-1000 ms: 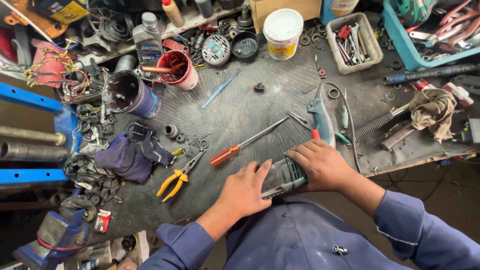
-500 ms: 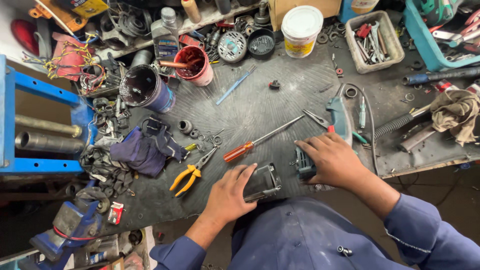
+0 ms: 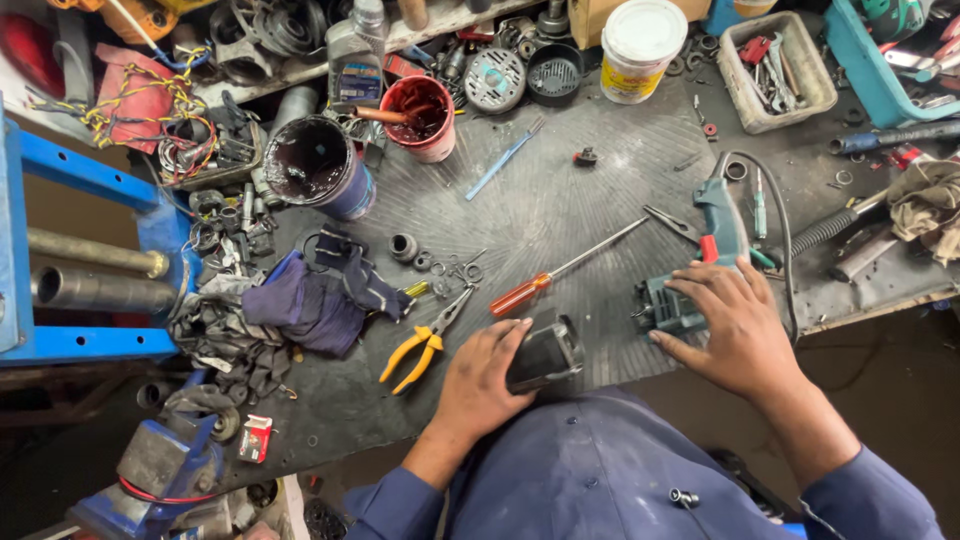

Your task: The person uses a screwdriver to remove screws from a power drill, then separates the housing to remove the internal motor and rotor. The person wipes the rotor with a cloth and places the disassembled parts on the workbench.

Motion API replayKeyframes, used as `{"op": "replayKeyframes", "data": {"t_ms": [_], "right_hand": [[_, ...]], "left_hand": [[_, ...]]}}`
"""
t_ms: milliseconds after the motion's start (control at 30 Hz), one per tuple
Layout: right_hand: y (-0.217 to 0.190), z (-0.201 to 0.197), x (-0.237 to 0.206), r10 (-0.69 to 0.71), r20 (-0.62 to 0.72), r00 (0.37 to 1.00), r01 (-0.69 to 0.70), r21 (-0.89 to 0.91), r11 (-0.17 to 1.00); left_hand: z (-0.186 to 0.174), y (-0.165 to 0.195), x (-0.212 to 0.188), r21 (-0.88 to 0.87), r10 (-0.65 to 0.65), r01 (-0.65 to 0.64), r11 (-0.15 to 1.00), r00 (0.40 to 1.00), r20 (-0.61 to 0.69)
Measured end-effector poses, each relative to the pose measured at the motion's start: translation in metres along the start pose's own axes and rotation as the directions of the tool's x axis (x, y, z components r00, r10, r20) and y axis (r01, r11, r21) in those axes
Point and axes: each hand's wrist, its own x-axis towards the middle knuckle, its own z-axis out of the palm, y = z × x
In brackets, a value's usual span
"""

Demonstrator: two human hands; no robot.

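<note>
Sprawling across a dark ribbed workbench mat [image 3: 560, 215], tools are crowding the upper frame; left hand [image 3: 480, 385] is gripping a black housing [image 3: 545, 355]; right hand [image 3: 735, 320], fingers spread, is pressing a green tool body [image 3: 665, 308].

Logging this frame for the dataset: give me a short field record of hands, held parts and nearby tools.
left hand: grips a black housing part at the bench edge
right hand: rests on a green power tool body
between hands: orange-handled screwdriver
left of left hand: yellow-handled pliers, dark blue rag
surface: black ribbed mat
</note>
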Motion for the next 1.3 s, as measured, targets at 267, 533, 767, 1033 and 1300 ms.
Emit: {"op": "replayKeyframes", "data": {"t_ms": [267,533,767,1033,1300], "right_hand": [[-0.015,-0.001,0.022,0.088,0.209,0.974,-0.047,-0.191,0.98],[0.006,-0.001,0.027,-0.038,0.191,0.981,0.043,-0.024,0.999],[-0.004,0.018,-0.011,0.099,-0.513,0.853,0.08,0.315,0.946],[0.024,0.027,-0.022,0.023,-0.642,0.767,0.27,0.355,0.895],[0.049,0.036,-0.022,-0.124,-0.651,0.749,0.397,0.29,0.871]], "left_hand": [[-0.011,-0.005,0.02,-0.011,-0.098,0.099,0.995,0.992,0.082],[-0.018,0.035,0.039,-0.252,0.053,-0.07,0.965,0.996,-0.076],[0.014,0.089,0.063,-0.575,-0.06,0.084,0.814,0.996,0.06],[0.052,0.132,0.09,-0.324,0.062,-0.073,0.943,0.997,-0.043],[0.073,0.149,0.098,-0.168,0.061,-0.084,0.982,0.988,-0.141]]}}
